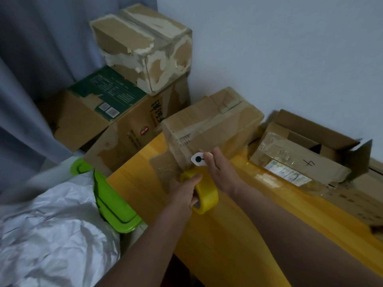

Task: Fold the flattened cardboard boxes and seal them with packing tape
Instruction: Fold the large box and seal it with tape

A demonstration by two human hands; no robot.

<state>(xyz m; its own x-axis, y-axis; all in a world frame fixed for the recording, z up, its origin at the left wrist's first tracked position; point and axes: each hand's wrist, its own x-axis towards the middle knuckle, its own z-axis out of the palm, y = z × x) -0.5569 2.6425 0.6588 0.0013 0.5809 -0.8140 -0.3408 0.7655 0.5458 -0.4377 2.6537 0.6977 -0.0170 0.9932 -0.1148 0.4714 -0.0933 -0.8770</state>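
The cardboard box (pixel 211 125) sits on the yellow tabletop (pixel 145 183), its near end facing the person. The left hand (pixel 183 193) grips the yellow tape roll (pixel 204 193), fingers curled round it, a clear strip stretched up to the box. The right hand (pixel 219 170) holds a small white cutter (pixel 199 159) (blade not visible) against that strip. Likely risks: the taut tape twists and sticks to itself, or the cut runs crooked and tears.
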